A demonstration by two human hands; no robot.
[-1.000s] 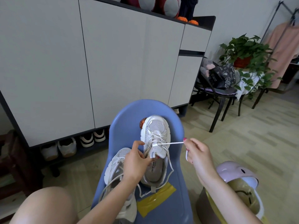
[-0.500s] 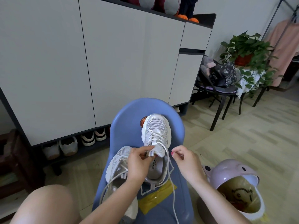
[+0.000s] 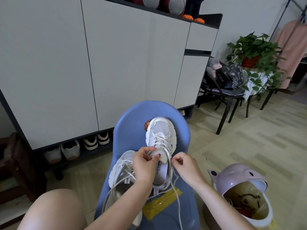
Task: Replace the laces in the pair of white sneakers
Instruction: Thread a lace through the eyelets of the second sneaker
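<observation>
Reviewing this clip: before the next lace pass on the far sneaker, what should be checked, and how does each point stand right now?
1. Right hand pinches the lace: ok.
2. Left hand steadies the far sneaker at its tongue: ok.
3. Sneaker sits flat on the blue chair: ok.
4. Loose lace tail runs down over the chair seat, free of snags: cannot tell, it leaves the frame.
5. Next eyelet in view: cannot tell, the fingers cover it.
6. Near sneaker clear of the working lace: not ok, its own laces lie loose close beside it.
</observation>
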